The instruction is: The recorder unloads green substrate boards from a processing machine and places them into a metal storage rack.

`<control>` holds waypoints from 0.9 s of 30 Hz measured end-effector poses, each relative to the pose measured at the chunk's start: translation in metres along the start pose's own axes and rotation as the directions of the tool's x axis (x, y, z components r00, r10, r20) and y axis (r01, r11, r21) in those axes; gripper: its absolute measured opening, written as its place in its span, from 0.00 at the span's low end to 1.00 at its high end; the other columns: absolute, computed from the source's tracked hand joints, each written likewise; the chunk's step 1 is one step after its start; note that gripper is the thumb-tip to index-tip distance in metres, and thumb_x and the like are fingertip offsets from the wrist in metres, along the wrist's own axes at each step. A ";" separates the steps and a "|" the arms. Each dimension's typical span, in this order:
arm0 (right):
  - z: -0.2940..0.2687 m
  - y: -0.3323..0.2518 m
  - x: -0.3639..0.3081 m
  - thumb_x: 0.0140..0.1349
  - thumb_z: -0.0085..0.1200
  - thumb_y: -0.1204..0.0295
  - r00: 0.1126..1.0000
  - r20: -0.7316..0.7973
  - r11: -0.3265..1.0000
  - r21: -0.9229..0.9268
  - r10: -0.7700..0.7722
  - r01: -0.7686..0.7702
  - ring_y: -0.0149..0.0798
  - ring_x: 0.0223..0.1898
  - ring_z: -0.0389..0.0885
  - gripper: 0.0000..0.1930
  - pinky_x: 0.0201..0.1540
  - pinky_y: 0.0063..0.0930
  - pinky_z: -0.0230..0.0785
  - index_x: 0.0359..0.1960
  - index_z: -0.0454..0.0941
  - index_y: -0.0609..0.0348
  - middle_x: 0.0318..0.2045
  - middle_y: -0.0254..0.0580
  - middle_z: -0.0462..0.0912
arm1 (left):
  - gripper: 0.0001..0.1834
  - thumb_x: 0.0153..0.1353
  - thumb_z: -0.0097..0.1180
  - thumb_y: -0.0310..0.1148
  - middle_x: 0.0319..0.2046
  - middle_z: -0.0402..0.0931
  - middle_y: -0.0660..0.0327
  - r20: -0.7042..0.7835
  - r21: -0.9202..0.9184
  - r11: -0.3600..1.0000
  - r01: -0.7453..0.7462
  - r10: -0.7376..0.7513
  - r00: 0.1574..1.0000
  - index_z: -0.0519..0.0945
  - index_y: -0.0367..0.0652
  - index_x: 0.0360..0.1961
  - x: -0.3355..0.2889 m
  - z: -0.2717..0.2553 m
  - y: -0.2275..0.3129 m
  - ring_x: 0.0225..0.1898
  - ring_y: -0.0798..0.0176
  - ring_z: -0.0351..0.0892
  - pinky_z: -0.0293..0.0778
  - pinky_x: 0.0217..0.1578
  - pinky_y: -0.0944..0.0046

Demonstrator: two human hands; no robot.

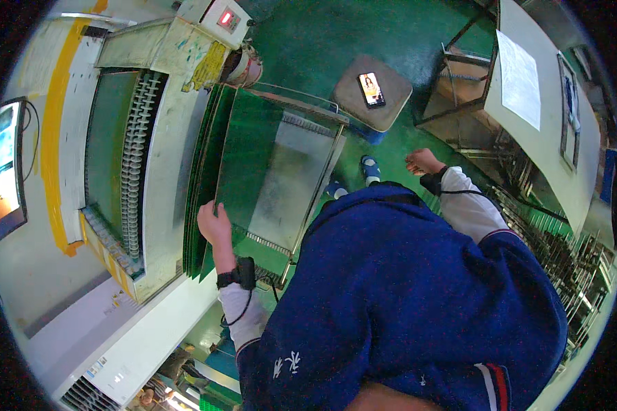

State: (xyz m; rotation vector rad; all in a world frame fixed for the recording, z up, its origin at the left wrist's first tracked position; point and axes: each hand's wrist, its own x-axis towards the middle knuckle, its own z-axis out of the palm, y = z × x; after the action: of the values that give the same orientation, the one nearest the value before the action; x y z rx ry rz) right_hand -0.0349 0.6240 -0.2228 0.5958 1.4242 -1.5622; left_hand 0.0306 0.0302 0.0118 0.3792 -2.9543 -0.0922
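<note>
Several thin green panels (243, 147) stand upright side by side in a metal rack with coiled-wire rails. My left hand (214, 222) grips the near edge of one green panel, its thumb and fingers at the edge. Well away from the rack, my right hand (424, 162) hangs over the floor at my right side. Its fingers are curled in, and nothing shows in them.
Left of the rack stands a pale machine (168, 137) whose slot has rows of white rollers (138, 157). A padded stool (384, 72) carries a lit phone (371, 90). At right is a white-topped table (555, 82) with metal racks below. A screen (5, 168) hangs far left.
</note>
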 end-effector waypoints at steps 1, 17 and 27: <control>-0.020 0.019 0.010 0.57 0.49 0.67 0.996 0.061 0.996 0.049 -0.072 0.069 0.32 0.19 0.75 0.08 0.18 0.26 0.68 0.25 0.71 0.56 0.17 0.36 0.74 | 0.15 0.49 0.56 0.35 0.33 0.74 0.51 0.026 -0.011 1.000 -0.014 0.014 1.000 0.77 0.40 0.38 0.005 0.006 -0.005 0.37 0.48 0.73 0.67 0.37 0.55; -0.052 0.039 -0.007 0.56 0.51 0.67 0.996 -0.027 0.997 0.008 -0.082 0.082 0.28 0.19 0.72 0.07 0.17 0.22 0.64 0.24 0.70 0.56 0.17 0.32 0.73 | 0.14 0.49 0.57 0.38 0.30 0.77 0.49 0.402 0.022 0.971 0.237 -0.226 0.887 0.78 0.39 0.34 0.043 0.005 0.000 0.35 0.46 0.76 0.70 0.35 0.52; -0.052 0.020 -0.022 0.56 0.50 0.67 0.991 -0.096 0.965 0.253 0.095 -0.068 0.28 0.17 0.70 0.07 0.17 0.23 0.65 0.25 0.69 0.55 0.16 0.31 0.72 | 0.14 0.49 0.57 0.37 0.29 0.77 0.48 0.374 0.019 0.973 0.231 -0.221 0.901 0.78 0.38 0.33 0.039 0.004 0.004 0.34 0.46 0.76 0.70 0.35 0.53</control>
State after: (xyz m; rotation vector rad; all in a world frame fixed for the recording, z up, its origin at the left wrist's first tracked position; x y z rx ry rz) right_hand -0.0188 0.6813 -0.2265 0.8890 1.2719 -1.6771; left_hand -0.0081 0.0247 0.0141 0.7833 -3.2615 -0.2586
